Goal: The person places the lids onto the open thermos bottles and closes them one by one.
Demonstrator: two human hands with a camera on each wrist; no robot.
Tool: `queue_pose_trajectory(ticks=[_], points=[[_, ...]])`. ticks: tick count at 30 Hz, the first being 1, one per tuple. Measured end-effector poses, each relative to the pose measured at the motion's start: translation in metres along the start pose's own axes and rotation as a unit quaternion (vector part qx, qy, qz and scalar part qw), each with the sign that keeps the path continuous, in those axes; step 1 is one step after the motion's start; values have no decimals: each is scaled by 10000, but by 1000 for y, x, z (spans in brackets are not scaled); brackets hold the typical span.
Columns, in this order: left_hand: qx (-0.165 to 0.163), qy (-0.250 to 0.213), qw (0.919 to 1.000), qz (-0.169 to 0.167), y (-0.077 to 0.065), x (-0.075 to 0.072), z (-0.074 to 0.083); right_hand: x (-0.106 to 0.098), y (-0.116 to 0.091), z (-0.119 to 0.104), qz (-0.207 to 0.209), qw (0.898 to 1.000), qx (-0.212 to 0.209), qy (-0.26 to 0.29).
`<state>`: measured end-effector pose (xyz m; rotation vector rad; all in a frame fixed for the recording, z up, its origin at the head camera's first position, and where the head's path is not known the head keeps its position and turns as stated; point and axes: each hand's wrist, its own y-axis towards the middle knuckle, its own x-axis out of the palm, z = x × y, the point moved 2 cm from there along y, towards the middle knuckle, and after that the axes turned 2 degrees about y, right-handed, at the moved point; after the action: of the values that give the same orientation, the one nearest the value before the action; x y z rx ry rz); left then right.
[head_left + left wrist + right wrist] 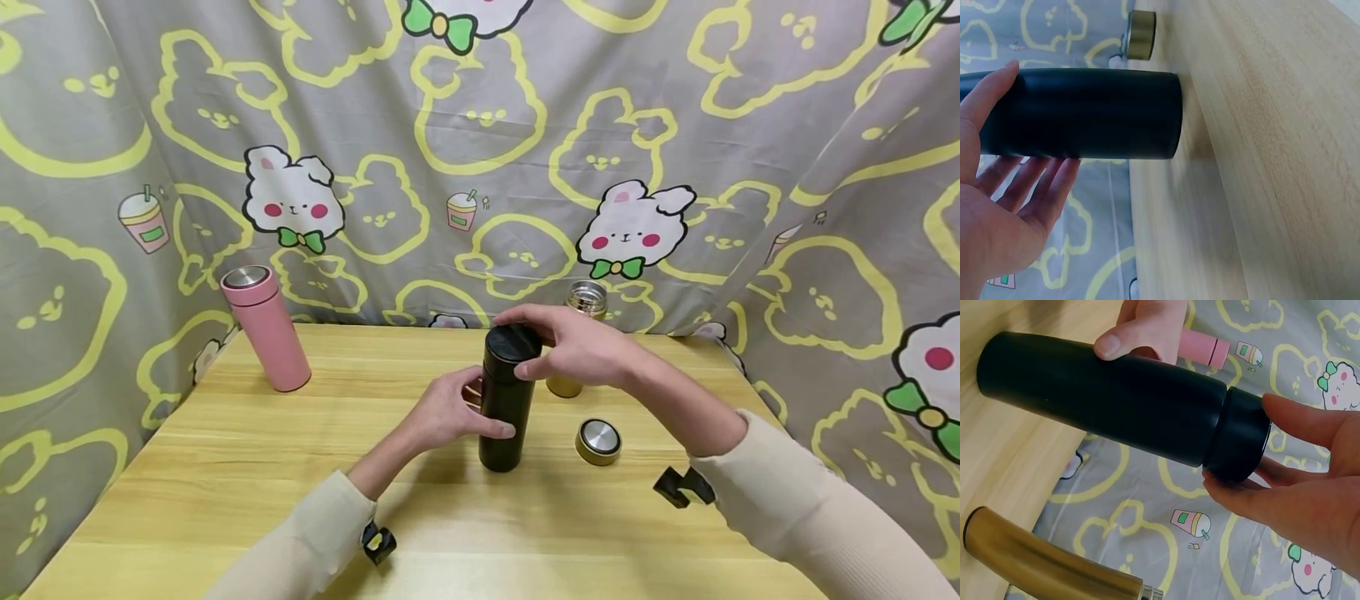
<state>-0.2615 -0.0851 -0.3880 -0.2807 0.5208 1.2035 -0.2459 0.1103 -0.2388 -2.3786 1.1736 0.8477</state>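
Observation:
A black thermos bottle (pixel 504 433) stands upright on the wooden table, in front of the person. The left hand (pixel 448 410) grips its body from the left, thumb across the front and fingers round the far side. Up at the top, the right hand (pixel 581 343) holds the black lid (pixel 1244 434) between thumb and fingers. The lid sits on the bottle, with a thin seam below it in the right wrist view. Behind the right hand, a gold thermos bottle (pixel 564 387) stands with its steel neck uncovered, partly hidden. Its gold lid (pixel 598 442) lies on the table to the right.
A pink thermos bottle (pixel 272 337) with its lid on stands at the table's back left. Behind the wooden table (pixel 210 492) hangs a grey patterned curtain (pixel 360 108), which also runs along both sides. Small black devices are strapped at both wrists.

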Motion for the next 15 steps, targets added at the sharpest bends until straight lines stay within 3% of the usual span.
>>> queue_pose_trajectory(ticks=[8, 15], points=[[-13, -27, 10000, 23, -1, 1, 2, -2, -2, 2, -51, 9999, -148, -55], [-14, -16, 10000, 19, 0, 1, 1, 1, -2, 1, 407, 9985, 6, -353]])
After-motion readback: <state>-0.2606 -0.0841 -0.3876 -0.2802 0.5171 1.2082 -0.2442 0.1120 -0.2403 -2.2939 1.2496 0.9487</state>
